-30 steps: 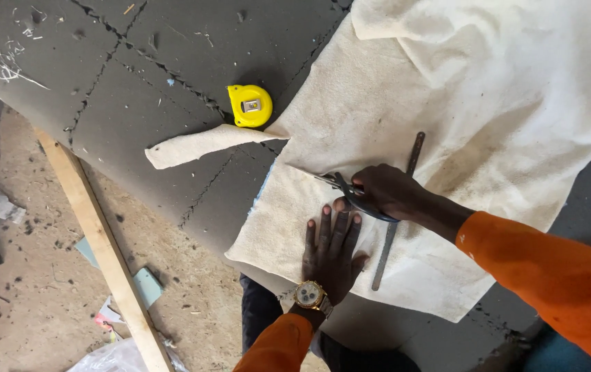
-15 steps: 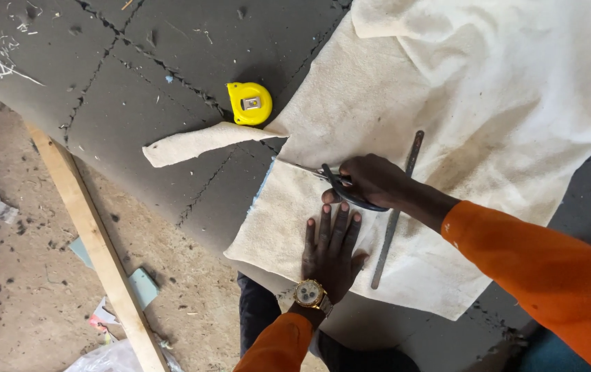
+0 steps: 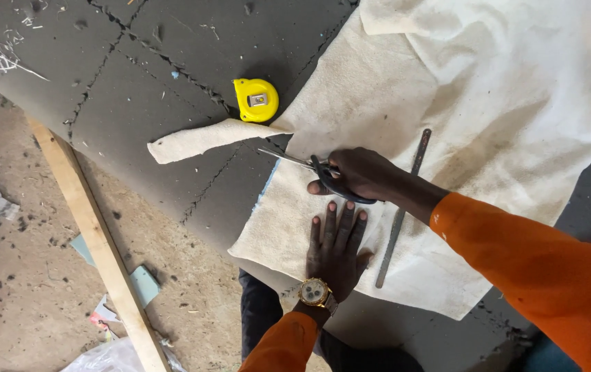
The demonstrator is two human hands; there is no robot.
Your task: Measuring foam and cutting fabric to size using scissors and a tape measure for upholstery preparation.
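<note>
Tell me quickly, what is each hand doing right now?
Left hand: open, fingers spread, pressing flat on the cloth.
Right hand: closed around the scissors, blades pointing toward the cloth strip.

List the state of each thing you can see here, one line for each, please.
Scissors: blades open, in the cloth edge.
Right hand: closed on the scissors' handles.
Left hand: flat, fingers spread, pressing the cloth.
Cream cloth: spread out, partly cut.
Cloth strip: attached at one end.
Yellow tape measure: retracted.
Metal ruler: flat on the cloth.
</note>
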